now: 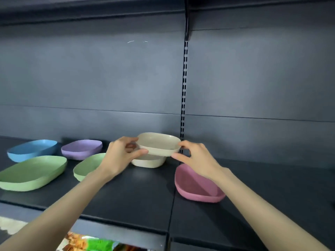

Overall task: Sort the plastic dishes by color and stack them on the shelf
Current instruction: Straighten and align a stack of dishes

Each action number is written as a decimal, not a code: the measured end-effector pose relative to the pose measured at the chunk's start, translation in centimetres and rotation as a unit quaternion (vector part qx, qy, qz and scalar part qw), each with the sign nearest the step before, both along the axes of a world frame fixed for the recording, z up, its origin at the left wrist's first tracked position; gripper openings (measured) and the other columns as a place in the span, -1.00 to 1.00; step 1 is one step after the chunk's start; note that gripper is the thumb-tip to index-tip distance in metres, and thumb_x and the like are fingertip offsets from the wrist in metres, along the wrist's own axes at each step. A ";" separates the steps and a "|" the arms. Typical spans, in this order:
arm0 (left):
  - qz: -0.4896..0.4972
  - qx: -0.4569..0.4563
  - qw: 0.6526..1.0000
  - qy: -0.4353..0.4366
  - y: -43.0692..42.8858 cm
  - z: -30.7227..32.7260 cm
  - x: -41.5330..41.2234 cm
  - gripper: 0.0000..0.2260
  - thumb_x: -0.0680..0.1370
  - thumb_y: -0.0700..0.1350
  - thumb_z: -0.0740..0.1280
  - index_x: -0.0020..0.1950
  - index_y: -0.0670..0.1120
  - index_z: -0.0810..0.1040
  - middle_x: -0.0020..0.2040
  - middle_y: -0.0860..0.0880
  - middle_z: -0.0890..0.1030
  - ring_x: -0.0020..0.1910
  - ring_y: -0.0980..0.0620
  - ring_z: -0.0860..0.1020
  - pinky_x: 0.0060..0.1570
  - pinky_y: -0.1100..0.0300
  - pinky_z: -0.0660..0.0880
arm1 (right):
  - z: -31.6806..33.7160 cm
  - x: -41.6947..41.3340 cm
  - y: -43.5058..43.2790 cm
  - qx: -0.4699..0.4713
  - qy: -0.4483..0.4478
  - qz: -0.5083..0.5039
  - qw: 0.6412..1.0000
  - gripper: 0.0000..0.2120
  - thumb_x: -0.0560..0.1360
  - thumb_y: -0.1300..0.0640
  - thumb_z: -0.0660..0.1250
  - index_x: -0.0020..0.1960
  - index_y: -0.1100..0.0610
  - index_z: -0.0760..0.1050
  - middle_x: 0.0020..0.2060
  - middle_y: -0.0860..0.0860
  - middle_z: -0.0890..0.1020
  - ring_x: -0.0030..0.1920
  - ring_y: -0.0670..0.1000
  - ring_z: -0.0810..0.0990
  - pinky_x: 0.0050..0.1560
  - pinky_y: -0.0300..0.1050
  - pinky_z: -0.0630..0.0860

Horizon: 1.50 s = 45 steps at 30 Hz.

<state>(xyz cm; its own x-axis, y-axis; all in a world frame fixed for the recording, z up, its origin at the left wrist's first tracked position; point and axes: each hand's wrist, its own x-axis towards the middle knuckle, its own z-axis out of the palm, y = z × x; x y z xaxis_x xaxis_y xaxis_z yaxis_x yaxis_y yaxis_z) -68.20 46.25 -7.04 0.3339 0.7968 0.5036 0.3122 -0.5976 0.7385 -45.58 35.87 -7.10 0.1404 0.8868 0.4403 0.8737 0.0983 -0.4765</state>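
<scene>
2 bare forearms extended forward, left hand [121,153] and right hand [196,156] pinching, thumbs facing inward

We see a shop aisle. The dark metal shelf [126,192] is backed by flat panels [90,78] and a slotted upright [184,87] that carries a bracket [187,24] for the shelf above. Plastic dishes [32,171] lie spread out in several colours, and packaged goods [94,244] fill the shelf below.
</scene>
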 end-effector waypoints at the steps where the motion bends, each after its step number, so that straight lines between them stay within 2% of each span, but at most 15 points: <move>1: -0.006 -0.003 1.000 0.010 1.2 -0.1 -0.3 -0.44 0.34 -0.01 0.54 0.28 -0.15 0.51 0.03 -0.09 0.64 0.04 0.04 0.62 0.17 0.11 0.51 | -0.1 -0.3 1.1 -0.005 -0.006 -0.006 1.000 -0.47 0.46 -0.24 0.30 0.32 0.04 0.45 0.11 -0.04 0.61 0.00 -0.01 0.55 0.11 0.03 0.50; 3: -0.013 0.001 0.999 0.041 3.3 -0.4 -0.7 -0.44 0.35 -0.01 0.53 0.28 -0.17 0.50 0.01 -0.09 0.65 0.04 0.06 0.62 0.12 0.21 0.50 | -0.5 -0.9 2.9 -0.023 -0.016 -0.019 0.999 -0.50 0.47 -0.22 0.31 0.29 0.04 0.47 -0.02 -0.09 0.59 -0.09 -0.03 0.48 0.05 -0.01 0.50; 7: -0.020 0.002 0.995 0.099 6.9 -0.8 -0.4 -0.45 0.36 0.01 0.53 0.26 -0.21 0.53 -0.03 -0.05 0.65 0.00 0.09 0.60 0.00 0.35 0.39 | -0.7 -1.4 5.4 -0.062 -0.020 -0.044 0.997 -0.57 0.48 -0.16 0.34 0.26 0.04 0.49 0.07 0.00 0.61 0.08 0.06 0.54 0.13 0.05 0.48; 9: -0.032 0.000 0.991 0.129 8.6 -0.8 -0.1 -0.46 0.36 0.02 0.53 0.24 -0.22 0.54 -0.06 -0.02 0.64 -0.02 0.11 0.59 0.00 0.36 0.38 | -0.8 -1.5 6.6 -0.076 -0.028 -0.057 0.995 -0.63 0.48 -0.13 0.35 0.21 0.04 0.51 -0.04 0.00 0.61 -0.02 0.07 0.53 0.07 0.04 0.49; 11: -0.037 0.001 0.988 0.149 9.5 -1.0 0.1 -0.46 0.36 0.02 0.54 0.22 -0.23 0.55 -0.04 -0.03 0.64 -0.01 0.09 0.59 0.02 0.33 0.41 | -0.9 -1.5 7.0 -0.088 -0.039 -0.058 0.994 -0.66 0.48 -0.12 0.34 0.18 0.02 0.52 -0.14 -0.03 0.58 -0.11 0.05 0.49 0.01 0.01 0.49; 13: -0.038 -0.002 0.985 0.166 10.4 -1.5 0.1 -0.46 0.35 0.06 0.54 0.21 -0.22 0.58 0.00 -0.05 0.66 0.00 0.07 0.61 0.03 0.28 0.44 | -1.1 -1.5 7.7 -0.099 -0.050 -0.054 0.992 -0.68 0.48 -0.12 0.34 0.17 0.01 0.53 -0.12 -0.02 0.62 -0.07 0.07 0.53 0.04 0.04 0.50; 16: -0.040 0.004 0.981 0.190 11.0 -2.0 -0.3 -0.49 0.34 0.09 0.53 0.16 -0.20 0.60 -0.08 -0.03 0.66 -0.08 0.07 0.60 -0.06 0.28 0.42 | -1.1 -1.8 8.4 -0.111 -0.058 -0.051 0.991 -0.74 0.49 -0.08 0.36 0.10 0.04 0.55 -0.14 -0.02 0.64 -0.08 0.07 0.57 0.05 0.04 0.51; 19: -0.045 -0.005 0.978 0.202 11.8 -2.0 -0.9 -0.48 0.33 0.13 0.53 0.14 -0.18 0.61 -0.08 -0.04 0.67 -0.06 0.07 0.60 0.02 0.20 0.48 | -1.3 -2.1 9.0 -0.123 -0.074 -0.047 0.988 -0.72 0.48 -0.12 0.36 0.10 0.01 0.56 -0.10 -0.02 0.66 -0.05 0.07 0.58 0.06 0.05 0.51; 23: -0.064 -0.007 0.969 0.240 12.4 -2.2 -1.4 -0.50 0.28 0.25 0.50 -0.06 -0.15 0.65 -0.21 -0.03 0.68 -0.20 0.07 0.59 0.04 0.05 0.53 | -1.2 -2.3 9.0 -0.139 -0.086 -0.049 0.985 -0.73 0.48 -0.12 0.36 0.07 0.04 0.57 -0.07 -0.01 0.66 -0.02 0.07 0.56 0.09 0.05 0.49; 25: -0.069 -0.012 0.962 0.262 12.4 -2.3 -1.5 -0.51 0.29 0.25 0.49 -0.10 -0.16 0.64 -0.20 0.01 0.68 -0.16 0.04 0.62 0.06 0.05 0.54 | -1.1 -2.3 8.8 -0.151 -0.092 -0.053 0.983 -0.67 0.48 -0.14 0.35 0.08 0.09 0.57 -0.03 0.04 0.66 0.03 0.12 0.55 0.13 0.06 0.48; 28: -0.076 -0.012 0.949 0.304 12.6 -2.2 -1.6 -0.35 0.15 0.43 0.35 -0.20 -0.15 0.58 -0.27 0.06 0.57 -0.26 0.06 0.46 0.07 0.05 0.51 | -1.1 -2.3 8.6 -0.174 -0.106 -0.063 0.977 -0.53 0.48 -0.19 0.32 0.16 0.19 0.54 0.10 0.18 0.61 0.17 0.20 0.50 0.21 0.08 0.42; 31: -0.070 -0.007 0.940 0.334 12.5 -2.1 -1.6 -0.35 0.20 0.40 0.37 -0.16 -0.20 0.59 -0.25 -0.02 0.61 -0.22 -0.03 0.48 0.05 0.05 0.50 | -1.1 -2.5 8.5 -0.193 -0.106 -0.067 0.973 -0.51 0.50 -0.19 0.30 0.20 0.19 0.52 0.15 0.19 0.59 0.20 0.21 0.47 0.24 0.10 0.40; 35: -0.081 0.008 0.930 0.359 12.0 -1.5 -1.6 -0.53 0.39 0.22 0.43 -0.01 -0.18 0.62 -0.05 -0.07 0.65 0.06 -0.09 0.54 0.11 0.03 0.48 | -0.7 -2.8 8.1 -0.216 -0.107 -0.073 0.968 -0.50 0.51 -0.19 0.28 0.25 0.18 0.48 0.19 0.19 0.56 0.22 0.21 0.45 0.24 0.14 0.40; 40: -0.086 0.070 0.902 0.417 10.7 -0.2 -0.6 -0.45 0.46 0.19 0.37 0.35 -0.06 0.44 0.30 -0.01 0.48 0.31 -0.06 0.39 0.26 0.08 0.35 | 0.6 -2.3 7.4 -0.204 -0.125 -0.065 0.969 -0.39 0.47 -0.17 0.34 0.43 0.07 0.32 0.34 0.06 0.45 0.37 0.12 0.35 0.32 0.13 0.35; 45: -0.096 0.164 0.873 0.449 8.6 2.7 2.1 -0.50 0.52 0.13 0.30 0.41 -0.01 0.34 0.36 -0.04 0.41 0.34 -0.08 0.36 0.26 0.05 0.34 | 4.1 -0.5 5.2 -0.203 -0.184 -0.124 0.954 -0.42 0.52 -0.08 0.32 0.45 0.10 0.27 0.39 0.11 0.36 0.37 0.15 0.34 0.33 0.08 0.34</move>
